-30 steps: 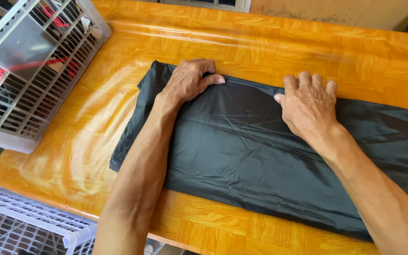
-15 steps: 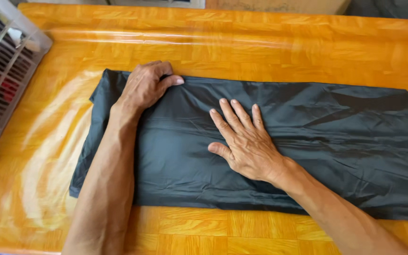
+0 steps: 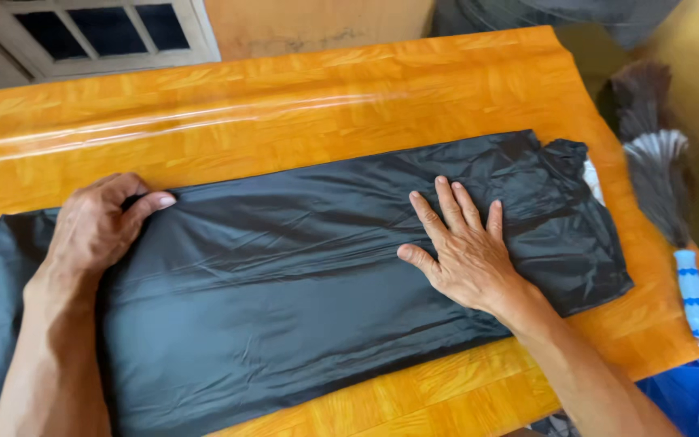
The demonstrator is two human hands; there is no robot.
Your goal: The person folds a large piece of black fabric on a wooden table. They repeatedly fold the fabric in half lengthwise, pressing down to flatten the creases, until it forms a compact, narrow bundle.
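The left hand [image 3: 95, 226] lies palm down with its fingers curled in and its thumb poking out to the right. Its bare arm comes up from the bottom left edge, almost straight. The right hand [image 3: 463, 255] lies flat and open, palm down, with all 5 fingers spread and pointing up and away. Its arm slants in from the bottom right corner.

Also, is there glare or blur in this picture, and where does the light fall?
Head view: a long pale band of glare crosses the glossy orange table above the black garment; the garment's folds catch a soft sheen. Left hand and right hand look sharp; the feather duster at the right edge looks slightly soft.
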